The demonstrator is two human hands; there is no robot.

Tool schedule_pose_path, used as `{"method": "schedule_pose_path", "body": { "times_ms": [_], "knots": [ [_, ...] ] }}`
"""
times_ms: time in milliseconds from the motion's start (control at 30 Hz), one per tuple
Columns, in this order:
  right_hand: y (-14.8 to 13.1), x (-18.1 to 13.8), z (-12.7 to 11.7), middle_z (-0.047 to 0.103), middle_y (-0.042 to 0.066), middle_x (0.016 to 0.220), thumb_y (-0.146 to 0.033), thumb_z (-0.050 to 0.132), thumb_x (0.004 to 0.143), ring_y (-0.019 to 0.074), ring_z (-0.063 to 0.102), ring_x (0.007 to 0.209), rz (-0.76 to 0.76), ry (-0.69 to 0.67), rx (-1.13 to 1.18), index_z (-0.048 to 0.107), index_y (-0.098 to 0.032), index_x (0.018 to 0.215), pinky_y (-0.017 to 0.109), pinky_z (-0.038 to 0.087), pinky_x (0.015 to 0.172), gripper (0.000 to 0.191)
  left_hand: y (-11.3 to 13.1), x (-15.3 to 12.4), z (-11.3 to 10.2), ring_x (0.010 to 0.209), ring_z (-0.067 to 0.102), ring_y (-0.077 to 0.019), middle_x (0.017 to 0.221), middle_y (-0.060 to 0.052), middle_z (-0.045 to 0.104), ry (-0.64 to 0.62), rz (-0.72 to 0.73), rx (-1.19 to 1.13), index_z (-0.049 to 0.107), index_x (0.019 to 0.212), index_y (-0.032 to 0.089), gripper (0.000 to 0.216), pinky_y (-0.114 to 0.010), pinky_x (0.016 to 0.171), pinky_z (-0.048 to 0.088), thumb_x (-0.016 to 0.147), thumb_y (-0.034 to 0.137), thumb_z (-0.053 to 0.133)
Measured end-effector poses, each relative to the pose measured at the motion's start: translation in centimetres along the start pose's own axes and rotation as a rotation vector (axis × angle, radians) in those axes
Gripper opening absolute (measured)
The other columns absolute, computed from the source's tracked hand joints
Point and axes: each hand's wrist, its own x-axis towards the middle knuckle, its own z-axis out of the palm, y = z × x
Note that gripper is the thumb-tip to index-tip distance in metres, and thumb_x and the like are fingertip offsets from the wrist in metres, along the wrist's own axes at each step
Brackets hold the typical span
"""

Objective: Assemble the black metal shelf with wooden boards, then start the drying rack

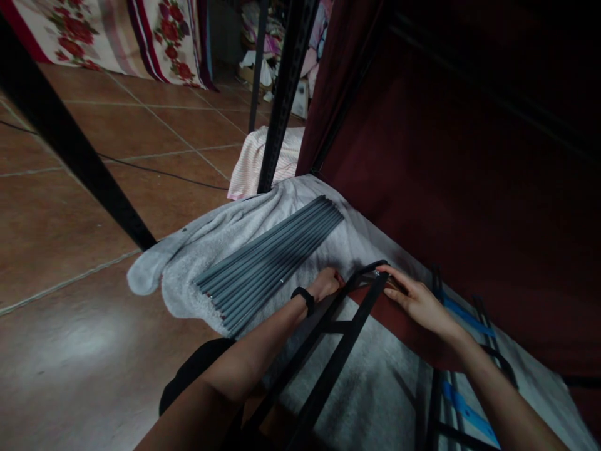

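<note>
A black metal frame [345, 338] with two long bars and a short crosspiece slants up from the bottom edge to a curved end. At that end my right hand [420, 307] has its fingertips on the corner, thumb bent below, gripping it beside a small shiny piece of hardware. My left hand [326, 283], a black band on its wrist, is closed just left of the bars; its fingertips are partly hidden, and what they hold cannot be made out. Several grey rods [272, 260] lie side by side left of that hand.
Grey fleece cloth [183, 263] covers the low surface. Black uprights [286, 94] stand at the far end and left. A dark red fabric wall [451, 175] rises on the right. More black frame parts with blue strips [469, 410] lie lower right. A cable [159, 170] crosses the tiled floor.
</note>
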Motion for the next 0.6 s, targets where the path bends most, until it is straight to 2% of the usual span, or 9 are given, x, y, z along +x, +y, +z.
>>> {"method": "schedule_pose_path", "body": {
  "times_ms": [200,300,400,600],
  "knots": [
    [0.3,0.0,0.0,0.073,0.004,0.140,-0.034,0.058,0.097,0.0263,0.062,0.139,0.010,-0.004,0.029,0.060,-0.030,0.145,0.044,0.050,0.118,0.049,1.1,0.0,-1.2,0.072,0.057,-0.0158,0.069,-0.001,0.063,-0.056,0.114,0.121,0.066,0.072,0.018,0.016,-0.027,0.069,0.043,0.071,0.002,0.063],
    [0.2,0.0,-0.1,0.072,0.004,0.140,-0.032,0.058,0.096,0.0257,0.062,0.139,0.003,-0.001,0.029,0.060,-0.029,0.145,0.043,0.050,0.118,0.049,1.2,-0.1,-1.2,0.072,0.058,-0.0167,0.071,-0.002,0.064,-0.068,0.095,0.131,0.067,0.075,0.018,0.007,-0.027,0.066,0.042,0.079,0.012,0.066],
    [0.0,0.0,-0.1,0.070,0.004,0.143,-0.030,0.057,0.095,0.0255,0.062,0.139,-0.011,0.006,0.014,0.061,-0.029,0.145,0.043,0.048,0.119,0.050,0.9,-0.1,-0.9,0.069,0.057,-0.0167,0.071,-0.003,0.063,-0.060,0.045,0.112,0.065,0.075,0.017,0.012,-0.029,0.064,0.040,0.087,0.020,0.064],
    [-0.4,0.1,0.2,0.073,0.002,0.138,-0.027,0.056,0.095,0.0239,0.062,0.139,-0.001,-0.004,0.024,0.058,-0.030,0.148,0.042,0.047,0.119,0.053,1.0,-0.1,-0.7,0.067,0.053,-0.0128,0.069,0.001,0.058,-0.085,0.034,0.043,0.059,0.071,0.017,0.016,-0.025,0.063,0.039,0.077,0.003,0.057]
  ]
}}
